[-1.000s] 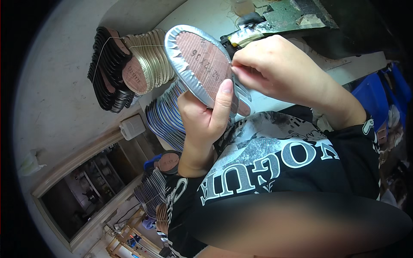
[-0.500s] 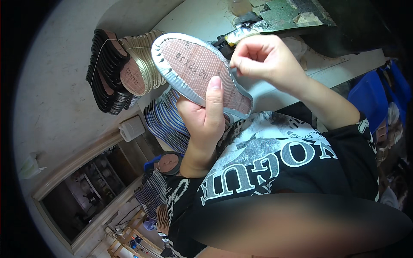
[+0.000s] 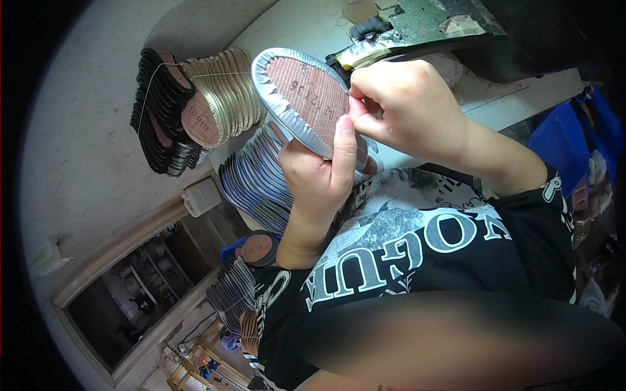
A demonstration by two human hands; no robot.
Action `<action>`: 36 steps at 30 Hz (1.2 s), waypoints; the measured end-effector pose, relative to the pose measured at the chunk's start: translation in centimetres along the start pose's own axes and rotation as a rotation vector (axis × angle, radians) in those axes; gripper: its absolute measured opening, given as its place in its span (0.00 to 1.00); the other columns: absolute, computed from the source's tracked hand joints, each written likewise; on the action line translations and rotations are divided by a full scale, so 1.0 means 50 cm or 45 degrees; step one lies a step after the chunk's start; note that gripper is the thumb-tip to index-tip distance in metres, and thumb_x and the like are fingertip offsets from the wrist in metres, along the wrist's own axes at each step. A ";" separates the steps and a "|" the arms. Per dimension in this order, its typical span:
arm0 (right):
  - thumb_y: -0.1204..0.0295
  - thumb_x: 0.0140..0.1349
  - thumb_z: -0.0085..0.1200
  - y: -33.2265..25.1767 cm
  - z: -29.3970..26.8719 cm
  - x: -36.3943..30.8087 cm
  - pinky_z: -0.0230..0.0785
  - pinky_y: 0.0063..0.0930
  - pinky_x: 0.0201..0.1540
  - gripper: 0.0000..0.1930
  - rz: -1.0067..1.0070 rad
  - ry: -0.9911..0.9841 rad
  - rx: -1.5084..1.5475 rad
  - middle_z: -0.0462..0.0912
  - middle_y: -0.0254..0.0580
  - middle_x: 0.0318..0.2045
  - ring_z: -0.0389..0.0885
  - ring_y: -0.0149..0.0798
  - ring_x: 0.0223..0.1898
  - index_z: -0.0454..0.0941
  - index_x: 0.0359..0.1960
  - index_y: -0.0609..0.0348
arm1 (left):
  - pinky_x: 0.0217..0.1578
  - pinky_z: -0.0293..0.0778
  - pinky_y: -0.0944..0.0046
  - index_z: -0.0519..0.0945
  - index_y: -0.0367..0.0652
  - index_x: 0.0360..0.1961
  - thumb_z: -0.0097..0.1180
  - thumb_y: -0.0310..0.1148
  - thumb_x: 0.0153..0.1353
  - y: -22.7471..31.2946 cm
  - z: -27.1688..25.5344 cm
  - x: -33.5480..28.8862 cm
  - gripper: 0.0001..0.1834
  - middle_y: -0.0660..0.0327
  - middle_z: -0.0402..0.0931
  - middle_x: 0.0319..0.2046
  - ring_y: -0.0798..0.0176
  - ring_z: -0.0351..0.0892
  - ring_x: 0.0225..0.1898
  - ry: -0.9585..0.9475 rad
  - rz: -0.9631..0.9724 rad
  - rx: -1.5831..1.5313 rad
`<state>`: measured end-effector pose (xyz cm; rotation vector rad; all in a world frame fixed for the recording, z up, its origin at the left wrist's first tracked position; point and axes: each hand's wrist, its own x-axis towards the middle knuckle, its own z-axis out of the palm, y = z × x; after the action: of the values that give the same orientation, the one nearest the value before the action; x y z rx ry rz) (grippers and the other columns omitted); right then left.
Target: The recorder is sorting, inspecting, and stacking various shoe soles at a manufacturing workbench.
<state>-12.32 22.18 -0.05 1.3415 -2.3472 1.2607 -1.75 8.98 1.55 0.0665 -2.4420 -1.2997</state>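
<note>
A shoe insole is held up in front of me. Its brown, lined underside faces me, and silvery material is folded in pleats over its rim. My left hand grips it along the lower edge, thumb lying across the brown face. My right hand is closed in a pinch at the opposite edge, thumb and forefinger tips on the folded border. Whether anything small sits in that pinch is hidden. The insole's narrow end is partly covered by both hands.
Bundles of black insoles and gold insoles stand left of my hands. A long stack of blue-edged insoles lies below them. A green board rests on the white table. Blue plastic is at the right.
My right hand has come in from beside the insole and now pinches its edge, covering part of it. The insole and left hand have shifted slightly right.
</note>
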 end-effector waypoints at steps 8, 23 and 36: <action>0.77 0.47 0.59 0.008 0.031 -0.017 0.63 0.18 0.21 0.05 0.416 0.222 0.745 0.75 0.32 0.16 0.71 0.21 0.19 0.76 0.20 0.63 | 0.38 0.70 0.71 0.77 0.29 0.40 0.50 0.27 0.65 -0.044 0.033 -0.003 0.10 0.58 0.79 0.35 0.70 0.76 0.35 0.264 -0.030 -0.274; 0.62 0.69 0.47 -0.030 -0.013 -0.136 0.64 0.12 0.18 0.15 1.211 -0.407 1.666 0.77 0.30 0.26 0.71 0.19 0.18 0.74 0.44 0.63 | 0.20 0.70 0.76 0.76 0.35 0.34 0.50 0.37 0.67 -0.107 0.013 0.092 0.14 0.64 0.77 0.23 0.75 0.74 0.20 0.162 -0.626 -0.912; 0.62 0.68 0.48 0.017 0.017 -0.064 0.63 0.15 0.22 0.13 1.008 -0.138 1.633 0.77 0.30 0.23 0.72 0.20 0.21 0.76 0.39 0.62 | 0.09 0.51 0.76 0.76 0.39 0.24 0.54 0.44 0.65 -0.134 -0.030 0.182 0.19 0.70 0.64 0.09 0.78 0.58 0.08 0.013 -0.629 -0.643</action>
<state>-10.88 23.78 -2.68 0.4784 -2.1084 3.3059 -10.58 2.01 -0.38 0.5656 -2.0800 -2.0794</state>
